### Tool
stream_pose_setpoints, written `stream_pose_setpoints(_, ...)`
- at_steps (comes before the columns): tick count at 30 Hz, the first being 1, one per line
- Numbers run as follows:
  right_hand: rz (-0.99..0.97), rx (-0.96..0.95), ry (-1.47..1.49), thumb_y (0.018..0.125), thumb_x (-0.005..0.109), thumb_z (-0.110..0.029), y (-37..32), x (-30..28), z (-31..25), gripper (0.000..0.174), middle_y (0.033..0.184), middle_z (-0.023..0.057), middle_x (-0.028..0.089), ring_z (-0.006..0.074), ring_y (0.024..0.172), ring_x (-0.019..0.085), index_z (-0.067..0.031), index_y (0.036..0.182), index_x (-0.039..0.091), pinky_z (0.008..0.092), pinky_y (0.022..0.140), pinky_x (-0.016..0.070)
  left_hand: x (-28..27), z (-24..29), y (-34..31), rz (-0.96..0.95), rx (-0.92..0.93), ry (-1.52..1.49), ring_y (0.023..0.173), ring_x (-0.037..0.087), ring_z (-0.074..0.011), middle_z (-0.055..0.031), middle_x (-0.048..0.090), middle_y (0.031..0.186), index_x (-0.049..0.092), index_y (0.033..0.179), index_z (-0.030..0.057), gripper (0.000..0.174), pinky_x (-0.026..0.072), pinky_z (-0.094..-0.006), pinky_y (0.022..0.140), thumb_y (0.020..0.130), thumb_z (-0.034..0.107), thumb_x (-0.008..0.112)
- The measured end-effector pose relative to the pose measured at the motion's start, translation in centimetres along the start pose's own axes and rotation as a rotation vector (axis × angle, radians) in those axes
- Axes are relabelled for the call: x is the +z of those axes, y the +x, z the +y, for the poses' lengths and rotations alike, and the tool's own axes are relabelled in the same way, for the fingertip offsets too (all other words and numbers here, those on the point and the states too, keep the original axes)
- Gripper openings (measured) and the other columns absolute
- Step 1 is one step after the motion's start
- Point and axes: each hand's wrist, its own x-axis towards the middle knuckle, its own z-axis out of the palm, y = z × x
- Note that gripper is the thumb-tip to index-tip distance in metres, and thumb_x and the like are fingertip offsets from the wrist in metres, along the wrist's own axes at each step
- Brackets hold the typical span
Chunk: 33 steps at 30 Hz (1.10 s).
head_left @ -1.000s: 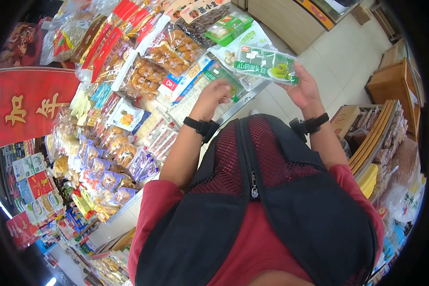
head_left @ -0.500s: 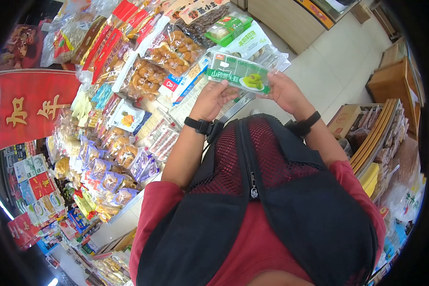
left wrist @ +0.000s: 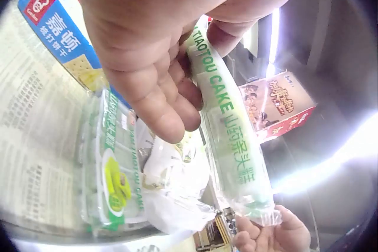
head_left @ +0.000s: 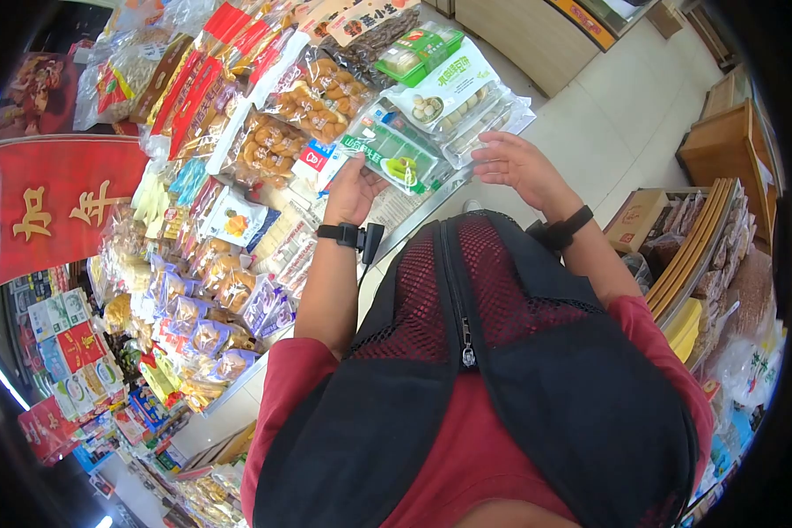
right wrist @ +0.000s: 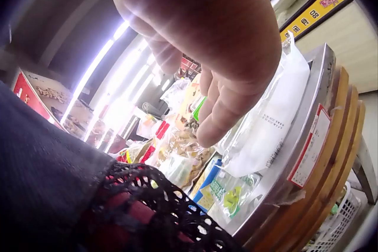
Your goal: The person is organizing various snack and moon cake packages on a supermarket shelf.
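Observation:
My left hand (head_left: 352, 194) grips one end of a clear plastic pack of green cakes (head_left: 400, 157) with green lettering and a picture of the cakes. In the left wrist view the pack (left wrist: 227, 128) stands on edge between thumb and fingers. A second pack of the same kind (left wrist: 112, 169) lies beside it on the printed counter surface. My right hand (head_left: 524, 172) hovers off the pack's right side with fingers loosely extended, holding nothing. Near my left hand is a blue and white cracker pack (left wrist: 65, 39).
A white and clear bag of round sweets (head_left: 449, 92) and a green tray pack (head_left: 421, 53) lie behind the cakes. Bags of brown twisted snacks (head_left: 268, 145) crowd the left. The counter's metal edge (right wrist: 319, 80) faces me; wooden-edged shelving (head_left: 700, 238) stands at right.
The right hand held the pack a second ago, then both hands did; now the right has let go. The left hand has carried the pack left and down toward the counter.

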Motion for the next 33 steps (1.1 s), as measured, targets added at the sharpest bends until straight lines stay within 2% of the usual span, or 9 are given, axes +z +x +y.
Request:
stream_pose_setpoints(1,0.014,0.002,0.005,0.093,0.058,-0.019,0.0,-0.1,0.0,0.039,0.109,0.0140,0.064,0.0223,0.092,0.066,-0.0020,0.127,0.049,0.0329,0.082,0.0543,-1.1,-0.4,0.6,-0.013,-0.007,0.066,0.101,0.064,-0.0234,-0.0108,0.065,0.112,0.054,0.117,0.0043,0.031,0.0532,-0.0411,0.087,0.099,0.028,0.049)
stream_pose_setpoints(5,0.019,-0.006,0.022,0.092,0.058,-0.018,0.0,-0.4,-0.1,0.038,0.108,0.0143,0.064,0.0215,0.092,0.066,-0.0013,0.126,0.050,0.0320,0.081,0.0544,-3.1,-1.6,2.7,0.015,-0.083,0.172,0.095,0.064,-0.0212,-0.0089,0.066,0.106,0.056,0.114,0.0052,0.029,0.0538,-0.0383,0.082,0.099,0.029,0.049)
stream_pose_setpoints(8,0.029,-0.014,0.026,0.093,0.058,-0.018,-0.2,-0.7,-0.2,0.038,0.108,0.0142,0.064,0.0207,0.091,0.066,-0.0011,0.126,0.051,0.0311,0.080,0.0545,-2.3,-2.2,3.3,-0.009,-0.126,0.223,0.090,0.064,-0.0195,-0.0069,0.066,0.100,0.057,0.111,0.0061,0.028,0.0532,-0.0360,0.078,0.100,0.029,0.048)
stream_pose_setpoints(14,0.035,-0.030,0.039,0.094,0.056,-0.018,-0.7,-1.6,-0.3,0.037,0.109,0.0145,0.064,0.0202,0.090,0.066,-0.0010,0.126,0.051,0.0313,0.080,0.0546,-2.3,-3.0,4.0,0.025,-0.181,0.214,0.096,0.062,-0.0202,-0.0078,0.064,0.104,0.056,0.113,0.0060,0.028,0.0495,-0.0386,0.087,0.102,0.029,0.044)
stream_pose_setpoints(16,0.049,-0.029,0.034,0.094,0.056,-0.018,-0.8,-1.9,-0.2,0.037,0.109,0.0150,0.064,0.0202,0.090,0.066,-0.0009,0.126,0.051,0.0315,0.080,0.0547,-1.9,-2.5,3.2,0.055,-0.146,0.193,0.100,0.061,-0.0208,-0.0084,0.063,0.106,0.055,0.113,0.0058,0.028,0.0479,-0.0399,0.091,0.102,0.029,0.043)
stream_pose_setpoints(24,0.063,-0.031,0.045,0.094,0.056,-0.019,-0.9,-2.2,-0.1,0.037,0.110,0.0155,0.064,0.0202,0.090,0.066,-0.0005,0.126,0.050,0.0316,0.080,0.0547,-2.8,-3.0,4.0,0.005,-0.148,0.207,0.092,0.064,-0.0183,-0.0076,0.066,0.105,0.055,0.115,0.0060,0.029,0.0521,-0.0359,0.082,0.102,0.029,0.043)
stream_pose_setpoints(26,0.064,-0.030,0.047,0.094,0.056,-0.019,-0.9,-2.4,-0.1,0.037,0.110,0.0157,0.064,0.0203,0.090,0.066,-0.0004,0.126,0.050,0.0316,0.080,0.0547,-2.6,-3.1,4.0,0.002,-0.149,0.199,0.086,0.063,-0.0172,-0.0065,0.063,0.102,0.053,0.113,0.0068,0.027,0.0516,-0.0327,0.076,0.101,0.029,0.044)
stream_pose_setpoints(33,0.097,-0.016,0.041,0.095,0.055,-0.019,-1.0,-2.8,-0.2,0.035,0.110,0.0150,0.065,0.0208,0.091,0.066,-0.0009,0.125,0.050,0.0314,0.080,0.0548,-2.7,-3.1,4.1,0.017,-0.153,0.215,0.085,0.062,-0.0174,-0.0070,0.063,0.101,0.052,0.113,0.0062,0.025,0.0519,-0.0338,0.077,0.101,0.027,0.045)
